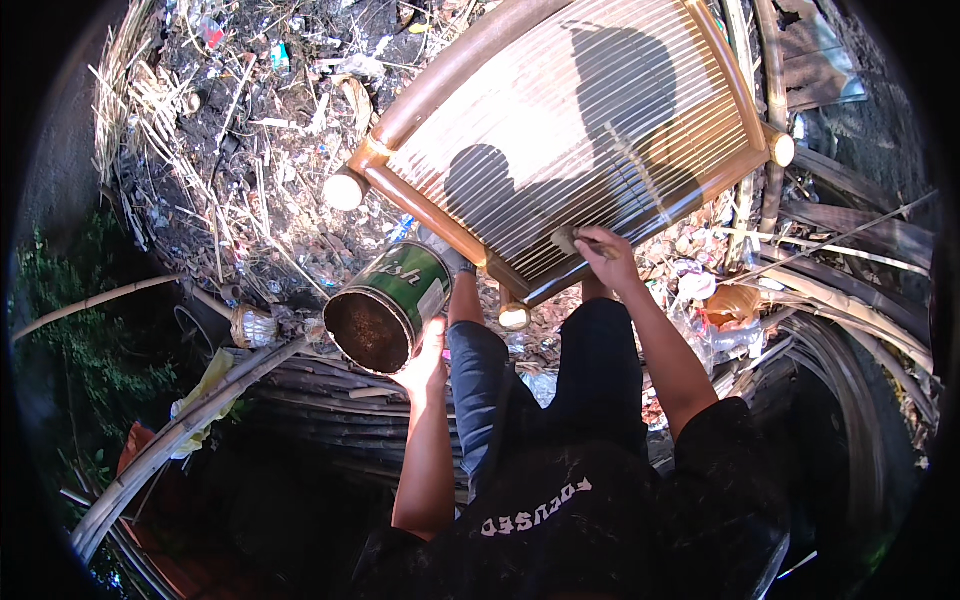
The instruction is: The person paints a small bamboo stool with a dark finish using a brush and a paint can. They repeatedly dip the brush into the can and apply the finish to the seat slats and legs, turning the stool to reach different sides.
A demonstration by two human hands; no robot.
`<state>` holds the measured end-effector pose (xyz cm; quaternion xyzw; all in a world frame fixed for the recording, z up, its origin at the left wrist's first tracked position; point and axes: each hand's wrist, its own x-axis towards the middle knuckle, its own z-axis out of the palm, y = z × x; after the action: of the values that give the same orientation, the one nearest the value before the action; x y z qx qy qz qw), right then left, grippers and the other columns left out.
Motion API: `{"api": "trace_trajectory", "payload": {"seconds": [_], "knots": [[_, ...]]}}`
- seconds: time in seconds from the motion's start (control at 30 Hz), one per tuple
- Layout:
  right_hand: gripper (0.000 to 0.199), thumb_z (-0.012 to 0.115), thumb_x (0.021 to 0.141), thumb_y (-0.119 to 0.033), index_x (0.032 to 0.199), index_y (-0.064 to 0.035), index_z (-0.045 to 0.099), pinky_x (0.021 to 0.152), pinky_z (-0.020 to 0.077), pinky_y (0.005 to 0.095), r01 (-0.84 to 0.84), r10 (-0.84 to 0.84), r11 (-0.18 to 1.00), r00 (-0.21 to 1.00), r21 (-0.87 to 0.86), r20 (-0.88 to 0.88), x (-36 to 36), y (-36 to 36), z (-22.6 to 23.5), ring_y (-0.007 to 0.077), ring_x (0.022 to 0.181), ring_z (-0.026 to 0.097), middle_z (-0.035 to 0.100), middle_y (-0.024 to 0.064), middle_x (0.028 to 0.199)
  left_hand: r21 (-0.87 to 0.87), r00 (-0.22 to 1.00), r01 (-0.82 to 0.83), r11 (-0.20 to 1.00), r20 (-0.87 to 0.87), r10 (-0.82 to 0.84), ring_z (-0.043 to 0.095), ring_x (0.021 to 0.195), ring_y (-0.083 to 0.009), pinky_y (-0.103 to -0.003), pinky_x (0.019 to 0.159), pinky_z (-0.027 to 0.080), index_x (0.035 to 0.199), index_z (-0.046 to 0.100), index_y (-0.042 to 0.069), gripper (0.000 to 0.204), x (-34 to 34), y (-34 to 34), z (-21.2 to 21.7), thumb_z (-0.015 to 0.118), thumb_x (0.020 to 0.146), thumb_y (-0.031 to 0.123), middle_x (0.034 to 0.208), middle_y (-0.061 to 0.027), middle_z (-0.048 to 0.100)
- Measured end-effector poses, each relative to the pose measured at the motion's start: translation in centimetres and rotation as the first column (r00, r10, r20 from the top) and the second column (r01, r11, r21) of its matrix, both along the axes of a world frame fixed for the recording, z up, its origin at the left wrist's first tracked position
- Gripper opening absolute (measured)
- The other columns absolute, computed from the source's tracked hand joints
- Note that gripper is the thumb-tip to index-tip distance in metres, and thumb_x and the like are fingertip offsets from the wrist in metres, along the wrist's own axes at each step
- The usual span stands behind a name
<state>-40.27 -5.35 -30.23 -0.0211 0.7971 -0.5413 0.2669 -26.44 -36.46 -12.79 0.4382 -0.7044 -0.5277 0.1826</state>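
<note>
My left hand (428,358) grips a green tin can (418,284) near its rim. The can is tilted, its open mouth facing me, and brown residue coats the inside. Pinched in my right hand (612,262) is a small brush (566,240), its handle partly covered by my fingers. The bristle end lies over the near edge of a bamboo table (430,212) with a top of thin slats. That top looks glossy, and shadows fall across it. Whether the bristles touch the slats, I cannot tell.
Litter and dry leaves (290,170) cover the ground to the left. Bamboo poles (850,290) and split strips lie at the right. A curved bamboo length (180,425) crosses the lower left, with more poles stacked behind my legs. An orange-brown wrapper (733,303) lies right of my right arm.
</note>
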Motion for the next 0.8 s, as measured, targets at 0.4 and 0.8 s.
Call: {"api": "trace_trajectory", "payload": {"seconds": [0.4,0.8], "knots": [[0.018,0.075,0.096,-0.02,0.112,-0.0125,0.077,0.091,0.0628,0.0382,-0.108,0.129,0.991,0.936,0.08,-0.329,-6.0,-4.3,-0.1,0.0261,0.101,0.075,0.076,0.0092,0.118,0.078,0.99,-0.042,0.996,0.136,0.031,0.069,0.108,-0.0256,-0.04,0.096,0.056,0.132,0.062,-0.004,0.053,1.6,-0.4,-0.1,0.087,0.085,0.005,0.123,-0.0147,0.071],[0.021,0.073,0.099,-0.021,0.115,-0.0093,0.078,0.093,0.0614,0.0374,0.023,0.001,0.975,0.994,0.222,-0.106,-18.9,6.8,2.1,0.0265,0.105,0.076,0.076,0.0173,0.12,0.201,0.995,0.09,0.976,0.016,-0.095,0.069,0.108,-0.0217,-0.034,0.091,0.059,0.136,0.057,-0.001,0.061,-2.4,4.8,-0.3,0.087,0.083,0.002,0.122,-0.0115,0.069]]}}
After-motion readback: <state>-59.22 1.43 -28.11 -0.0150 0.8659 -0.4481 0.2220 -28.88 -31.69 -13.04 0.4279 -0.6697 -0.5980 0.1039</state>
